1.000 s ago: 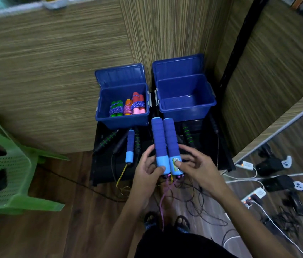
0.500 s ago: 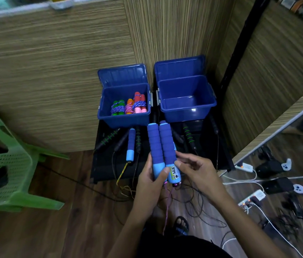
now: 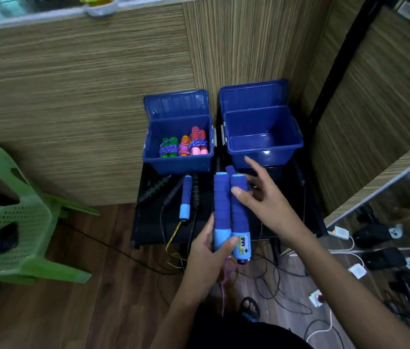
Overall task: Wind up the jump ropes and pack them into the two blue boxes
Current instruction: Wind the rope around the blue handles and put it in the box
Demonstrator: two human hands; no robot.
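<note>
One head-worn view, looking steeply forward and down, close over both hands; blue boxes (image 3: pixel 224 137) sit frame centre.

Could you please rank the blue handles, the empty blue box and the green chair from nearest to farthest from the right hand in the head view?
1. blue handles, touching the right hand
2. empty blue box, just beyond
3. green chair, far left

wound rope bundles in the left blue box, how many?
3, side by side in the left blue box: a green-handled bundle at left, an orange-handled bundle in the middle, a red-and-pink-handled bundle at right. More could lie hidden beneath them.
</note>
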